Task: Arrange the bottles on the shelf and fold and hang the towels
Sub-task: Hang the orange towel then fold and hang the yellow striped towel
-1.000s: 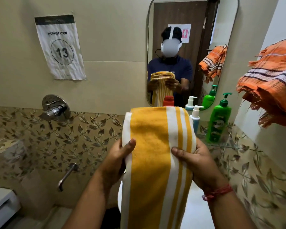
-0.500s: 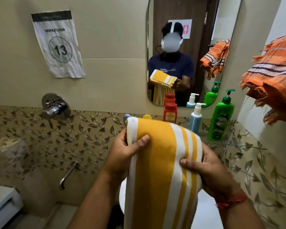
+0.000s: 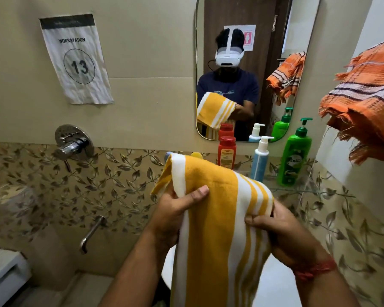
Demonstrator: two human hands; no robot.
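A yellow-and-white striped towel (image 3: 215, 222) is held up in front of the body, folded over at the top and hanging down out of view at the bottom edge. Its left edge is gripped by the left hand (image 3: 175, 212), with the thumb laid across the front of the cloth and the fingers hidden behind it. Its right edge is pinched by the right hand (image 3: 277, 227), the fingers curled round a bunched fold; a red thread (image 3: 315, 268) is worn on that wrist.

Just beyond the towel, a glass shelf (image 3: 297, 190) is seen against the leaf-patterned tiles. Three bottles are stood upright on it in a row: a red bottle (image 3: 226, 152), partly hidden at its base by the towel, a blue pump bottle (image 3: 260, 159) beside it, and a green pump bottle (image 3: 295, 156) furthest right. Two small caps, one blue and one yellow, are just visible above the towel's top edge.

An orange striped towel (image 3: 364, 103) is hung, bunched, at the right wall. Further back, a mirror (image 3: 253, 9) is mounted above the shelf. To the left, a chrome tap handle (image 3: 72, 144) and a paper sign (image 3: 75, 58) marked "WORKSTATION 13" are fixed to the wall.
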